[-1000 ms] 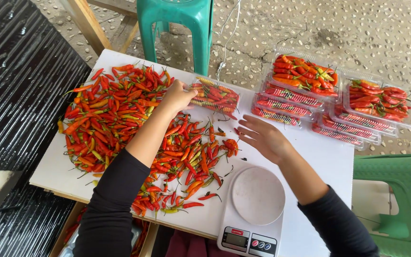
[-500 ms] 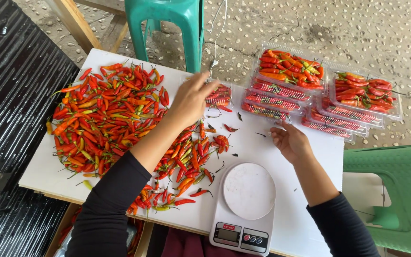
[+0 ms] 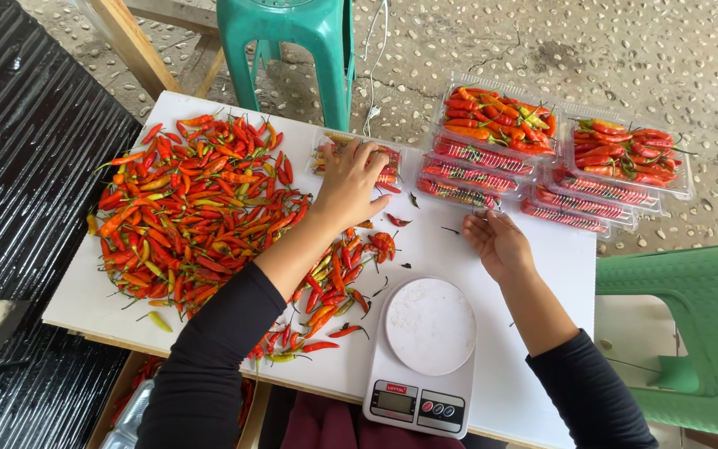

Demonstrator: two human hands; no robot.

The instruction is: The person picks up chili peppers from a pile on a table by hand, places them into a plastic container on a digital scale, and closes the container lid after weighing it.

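Both hands have shifted since the earlier views. Before, the left hand [image 3: 349, 185] lay lower, at the edge of the chilli pile [image 3: 201, 216]; now it has reached across to the small clear tray [image 3: 356, 158] lying flat on the white table [image 3: 508, 391] just beyond the pile, between the pile and the stacked trays. Its palm covers most of that tray, with fingers spread over the top and the thumb down along the near edge. It looks like a pressing or grasping hold on the tray, though the hand hides the contact, so I cannot say whether the lid is being shut or the tray is being lifted.

Meanwhile the right hand [image 3: 496, 241] has drifted toward the near edge of the stacked trays [image 3: 479, 162]. It rests palm-up and loosely curled on the table, just short of the lowest tray in that stack, holding nothing that I can see.

Filled trays of red and orange chillies sit in two stacks at the far right corner, the second stack [image 3: 625, 162] beside the first. A kitchen scale [image 3: 425, 349] with a bare round platter stands near the front edge. Loose chillies and a few stems lie scattered between the scale and the left hand. One teal stool [image 3: 297, 41] stands behind the table, and a green stool [image 3: 691, 333] is at the right.
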